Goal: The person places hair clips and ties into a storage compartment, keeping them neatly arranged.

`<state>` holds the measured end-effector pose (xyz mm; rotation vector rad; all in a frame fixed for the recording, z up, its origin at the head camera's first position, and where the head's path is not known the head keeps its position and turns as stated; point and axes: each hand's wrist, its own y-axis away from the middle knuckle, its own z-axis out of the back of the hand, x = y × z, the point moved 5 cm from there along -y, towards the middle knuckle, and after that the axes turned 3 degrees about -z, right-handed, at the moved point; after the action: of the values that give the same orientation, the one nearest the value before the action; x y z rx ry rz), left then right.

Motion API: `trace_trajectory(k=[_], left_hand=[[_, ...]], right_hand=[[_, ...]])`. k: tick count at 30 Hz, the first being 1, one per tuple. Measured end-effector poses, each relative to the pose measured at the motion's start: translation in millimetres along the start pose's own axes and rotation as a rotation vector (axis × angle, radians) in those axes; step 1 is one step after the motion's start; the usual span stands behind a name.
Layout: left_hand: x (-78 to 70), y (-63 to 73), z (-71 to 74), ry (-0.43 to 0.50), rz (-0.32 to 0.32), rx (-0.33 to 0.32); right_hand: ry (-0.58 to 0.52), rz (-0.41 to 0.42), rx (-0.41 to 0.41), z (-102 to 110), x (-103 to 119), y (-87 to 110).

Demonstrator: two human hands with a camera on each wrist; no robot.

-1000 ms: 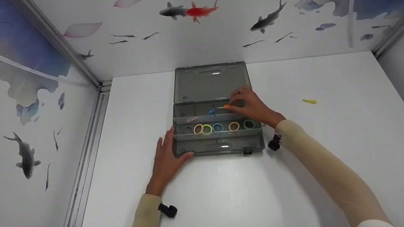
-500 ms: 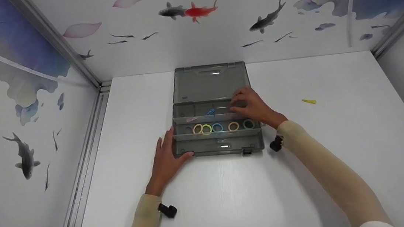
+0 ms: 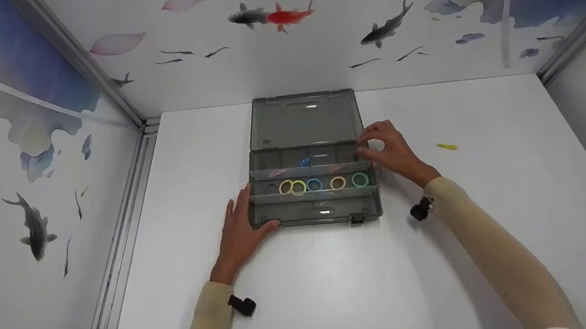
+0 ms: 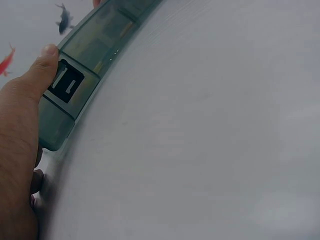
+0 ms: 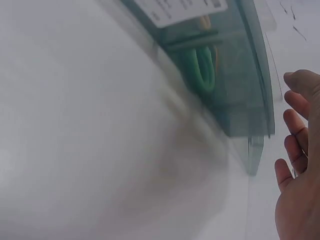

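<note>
In the head view a translucent grey plastic organizer box (image 3: 325, 219) lies with its lid (image 3: 305, 120) raised at the back. My left hand (image 3: 241, 239) rests against its front left corner, fingers along the side and thumb on the front edge. My right hand (image 3: 393, 149), fingers loosely bent and holding nothing, is at the box's right rim. A blue hair clip (image 3: 304, 162), a pink clip (image 3: 277, 173) and an orange clip (image 3: 336, 168) lie in the back compartment. The middle compartment holds several hair ties, including a green one (image 3: 360, 180) at the right end.
A yellow hair clip (image 3: 447, 146) lies on the white table (image 3: 332, 289) to the right of the box. A white wall with painted fish (image 3: 289, 15) stands behind the box, and a metal rail (image 3: 119, 202) runs along the left.
My right hand has let go of the orange clip in the back compartment and moved right, to the box's right edge. My left hand has stayed at the corner.
</note>
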<state>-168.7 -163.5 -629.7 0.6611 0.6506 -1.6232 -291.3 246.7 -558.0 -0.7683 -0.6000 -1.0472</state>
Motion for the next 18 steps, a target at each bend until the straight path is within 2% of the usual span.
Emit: trace_trajectory(k=[11,18], left_hand=[[1.0,0.2,-0.2,-0.001,-0.008,0.000],[0.4,-1.3,0.2,-0.010,-0.023,0.001]], right_hand=[[0.048,-0.127,-0.094,46,-42,31.4],[0.096,-0.148,-0.156,78,-66,52.4]])
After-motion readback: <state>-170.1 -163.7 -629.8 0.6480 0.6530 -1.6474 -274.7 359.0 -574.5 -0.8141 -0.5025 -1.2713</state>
